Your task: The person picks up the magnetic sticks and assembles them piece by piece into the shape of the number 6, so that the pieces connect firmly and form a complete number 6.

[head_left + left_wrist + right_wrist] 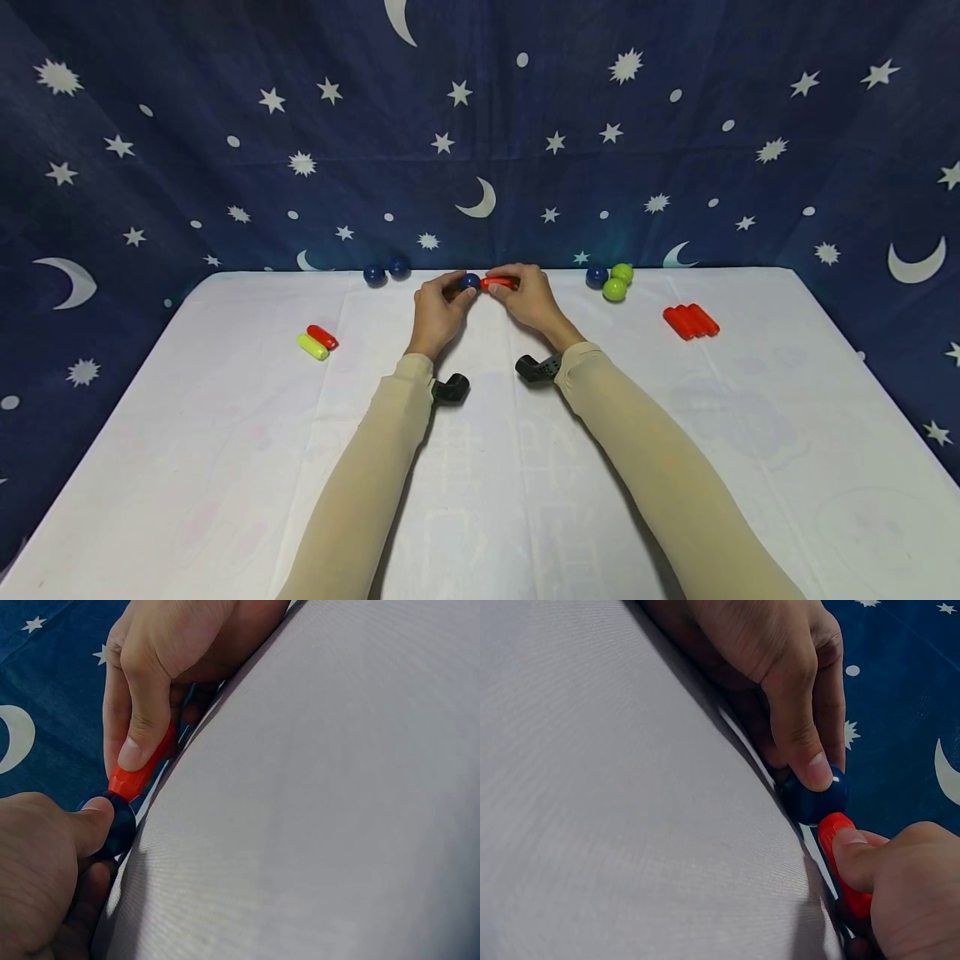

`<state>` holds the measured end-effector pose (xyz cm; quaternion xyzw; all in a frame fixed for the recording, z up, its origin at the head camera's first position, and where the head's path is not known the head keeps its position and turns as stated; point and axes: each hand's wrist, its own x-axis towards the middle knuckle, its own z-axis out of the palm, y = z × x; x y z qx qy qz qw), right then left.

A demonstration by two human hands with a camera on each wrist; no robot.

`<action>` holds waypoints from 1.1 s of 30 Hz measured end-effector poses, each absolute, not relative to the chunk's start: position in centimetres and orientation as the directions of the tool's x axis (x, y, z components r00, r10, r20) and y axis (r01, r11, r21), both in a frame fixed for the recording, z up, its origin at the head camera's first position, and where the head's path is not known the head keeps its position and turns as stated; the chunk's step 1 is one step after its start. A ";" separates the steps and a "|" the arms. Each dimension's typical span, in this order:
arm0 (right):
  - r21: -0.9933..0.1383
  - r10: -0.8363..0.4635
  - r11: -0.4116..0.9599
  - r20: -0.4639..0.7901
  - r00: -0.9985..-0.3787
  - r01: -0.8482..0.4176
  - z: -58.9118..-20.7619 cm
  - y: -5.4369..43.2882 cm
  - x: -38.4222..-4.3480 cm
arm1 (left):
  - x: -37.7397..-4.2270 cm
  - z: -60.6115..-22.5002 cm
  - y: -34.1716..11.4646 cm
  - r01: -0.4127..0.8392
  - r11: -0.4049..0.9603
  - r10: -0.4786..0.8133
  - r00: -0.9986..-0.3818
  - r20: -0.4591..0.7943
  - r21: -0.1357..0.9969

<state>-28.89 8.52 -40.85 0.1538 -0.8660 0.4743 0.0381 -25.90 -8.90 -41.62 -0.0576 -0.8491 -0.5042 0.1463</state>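
Observation:
Near the far edge of the table, my left hand [437, 317] pinches a dark blue ball [470, 281] between thumb and fingers. My right hand [531, 300] grips a short red rod [495, 282] just to its right. In the left wrist view, one end of the red rod [129, 784] meets the blue ball [122, 829]. The right wrist view also shows the rod [835, 825] end-on against the ball [810, 802]. Fingers cover the rod's other end and part of the ball.
Two blue balls [375, 276] lie left of the hands. A lime rod [312, 347] and a red rod [322, 337] lie nearer left. At right are a blue ball [596, 277], two green balls [614, 290] and several red rods [691, 322]. A starry cloth [525, 108] hangs behind.

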 end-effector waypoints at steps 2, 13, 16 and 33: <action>-0.814 -0.231 0.493 0.216 -0.949 -0.305 -40.8 8.6 -28.9 | -25.9 -41.6 -8.9 0.249 0.483 -0.049 -0.949 0.310 0.840; -0.812 -0.190 0.481 0.271 -0.944 -0.330 -39.9 10.4 -28.4 | -26.0 -41.5 -8.8 0.245 0.498 -0.052 -0.949 0.310 0.832; -0.800 -0.184 0.490 0.292 -0.938 -0.345 -39.4 11.4 -28.0 | -26.0 -41.5 -8.9 0.250 0.503 -0.051 -0.947 0.318 0.827; -0.715 0.023 0.596 0.469 -0.883 -0.364 -38.2 19.1 -25.3 | -25.8 -41.6 -8.9 0.248 0.496 -0.050 -0.949 0.312 0.832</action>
